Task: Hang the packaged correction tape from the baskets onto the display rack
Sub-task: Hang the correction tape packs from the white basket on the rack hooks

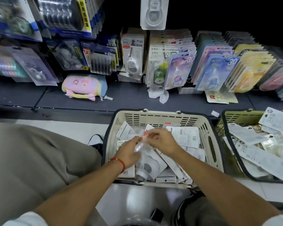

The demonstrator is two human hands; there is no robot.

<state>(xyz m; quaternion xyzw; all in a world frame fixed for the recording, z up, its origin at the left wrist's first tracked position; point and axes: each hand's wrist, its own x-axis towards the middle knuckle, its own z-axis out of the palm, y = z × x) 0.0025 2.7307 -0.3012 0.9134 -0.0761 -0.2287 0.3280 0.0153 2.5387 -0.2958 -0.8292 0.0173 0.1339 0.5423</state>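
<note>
Sorting a pack out, centre frame

Both left hand (pixel 128 152) and right hand (pixel 162 141) pinch one clear correction tape pack (pixel 141 144) over the basket (pixel 153 117); I'd find its hang hole first.

White-backed correction tape packages (pixel 184 136) lie jumbled in the cream basket (pixel 153 118); more fill the green basket (pixel 235 116); the display rack (pixel 178 62) holds hung rows.

The beige basket (pixel 162 119) is being crowded by loose packages (pixel 185 136), leaving little bare room inside. The shelf (pixel 129 100) beyond is being blocked by a pastel pouch (pixel 85 86) and hanging packs (pixel 178 69); open strips are being left between them.
</note>
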